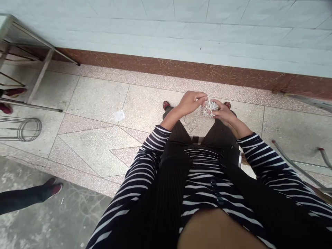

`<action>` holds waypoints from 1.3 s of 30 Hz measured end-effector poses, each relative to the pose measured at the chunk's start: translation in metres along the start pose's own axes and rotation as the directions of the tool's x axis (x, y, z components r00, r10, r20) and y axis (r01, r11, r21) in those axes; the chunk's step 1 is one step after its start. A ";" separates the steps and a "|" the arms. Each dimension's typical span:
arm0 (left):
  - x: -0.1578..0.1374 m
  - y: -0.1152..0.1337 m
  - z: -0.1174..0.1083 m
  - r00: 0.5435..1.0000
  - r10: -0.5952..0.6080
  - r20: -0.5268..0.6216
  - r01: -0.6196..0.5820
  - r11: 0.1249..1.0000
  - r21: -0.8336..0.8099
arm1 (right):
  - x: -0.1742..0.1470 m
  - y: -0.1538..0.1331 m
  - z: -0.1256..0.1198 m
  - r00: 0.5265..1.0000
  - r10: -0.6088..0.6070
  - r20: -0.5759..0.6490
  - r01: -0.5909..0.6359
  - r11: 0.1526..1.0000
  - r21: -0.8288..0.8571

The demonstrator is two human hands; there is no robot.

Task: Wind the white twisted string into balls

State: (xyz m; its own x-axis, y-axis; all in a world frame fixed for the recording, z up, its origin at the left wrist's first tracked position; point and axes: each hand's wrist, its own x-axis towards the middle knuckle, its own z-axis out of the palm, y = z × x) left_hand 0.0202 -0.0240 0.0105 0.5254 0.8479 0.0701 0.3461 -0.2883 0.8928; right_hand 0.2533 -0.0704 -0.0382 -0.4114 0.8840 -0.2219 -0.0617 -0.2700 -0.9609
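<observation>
Bundle of whitish strands (pixel 207 112) sits, in the head view, between the person's two hands, above the tiled floor (pixel 145 103) and in front of the knees. The right hand (pixel 226 114) grasps it from the right, thumb below and fingers above, gathering the strands loosely. The left hand (pixel 191 101) reaches in from the other side; its thumb and forefinger come together at the bundle's upper edge and seem to pinch a strand there, though the detail is small. The bundle looks light, soft and pliable, likely to splay or tangle rather than break, so the gathered middle seems the surest hold, with single strands best taken by their tips. A white scrap (pixel 119 115) lies on the floor to the left, a wire rack (pixel 29 129) farther off.
</observation>
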 end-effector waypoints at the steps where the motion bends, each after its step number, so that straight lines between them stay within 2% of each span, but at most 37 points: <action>1: 0.005 -0.009 -0.001 1.000 -0.015 -0.021 0.016 1.000 0.023 | -0.007 0.004 0.009 0.999 0.036 0.030 -0.038 0.998 0.047; 5: 0.011 -0.044 0.013 0.996 -0.084 -0.011 0.084 0.995 0.048 | -0.027 0.015 0.023 0.988 0.141 0.065 -0.150 0.975 0.162; 8: 0.005 -0.057 0.033 0.994 -0.092 0.055 0.090 0.995 0.032 | -0.037 0.018 0.019 0.971 0.219 0.093 -0.237 0.922 0.307; 10: 0.000 -0.060 0.045 0.994 -0.091 0.058 0.090 0.996 0.010 | -0.041 0.017 0.016 0.970 0.231 0.080 -0.244 0.899 0.365; 16: 0.000 -0.072 0.060 0.993 -0.110 0.051 0.113 0.991 -0.066 | -0.049 -0.017 0.008 0.989 0.106 -0.104 -0.068 0.945 0.321; 18: 0.003 -0.076 0.061 0.992 -0.110 0.062 0.114 0.990 -0.077 | -0.047 -0.033 0.003 0.997 0.016 -0.079 0.011 0.942 0.335; 20: 0.006 -0.080 0.063 0.993 -0.097 0.072 0.103 0.990 -0.095 | -0.042 -0.048 -0.003 0.996 -0.095 -0.003 0.088 0.917 0.389; 22: 0.009 -0.084 0.067 0.993 -0.092 0.071 0.100 0.988 -0.117 | -0.038 -0.063 -0.007 0.979 -0.192 0.067 0.141 0.879 0.455; 24: 0.011 -0.090 0.072 0.994 -0.102 0.047 0.108 0.981 -0.162 | -0.037 -0.078 -0.009 0.963 -0.260 0.069 0.191 0.842 0.505; 29: 0.007 -0.111 0.085 0.989 -0.144 0.013 0.138 0.916 -0.378 | -0.041 -0.102 -0.004 0.943 -0.309 -0.122 0.320 0.746 0.584; 32: 0.000 -0.121 0.086 0.979 -0.205 -0.004 0.176 0.847 -0.501 | -0.041 -0.100 -0.012 0.926 -0.304 -0.225 0.374 0.655 0.657; 35: -0.005 -0.127 0.080 0.959 -0.280 -0.034 0.211 0.794 -0.570 | -0.040 -0.087 -0.031 0.910 -0.312 -0.274 0.404 0.516 0.755; 37: -0.004 -0.130 0.073 0.948 -0.313 -0.060 0.221 0.783 -0.582 | -0.041 -0.078 -0.044 0.897 -0.332 -0.291 0.419 0.431 0.799; 39: 0.001 -0.132 0.066 0.944 -0.324 -0.070 0.234 0.801 -0.552 | -0.046 -0.070 -0.051 0.882 -0.365 -0.298 0.436 0.394 0.809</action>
State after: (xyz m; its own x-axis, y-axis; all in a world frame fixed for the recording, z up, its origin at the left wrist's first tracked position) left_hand 0.0265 -0.0142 -0.1370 0.3296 0.9244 -0.1917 -0.0291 0.2129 0.9766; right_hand 0.3230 -0.0722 0.0306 -0.0695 0.9920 0.1053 -0.9396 -0.0296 -0.3409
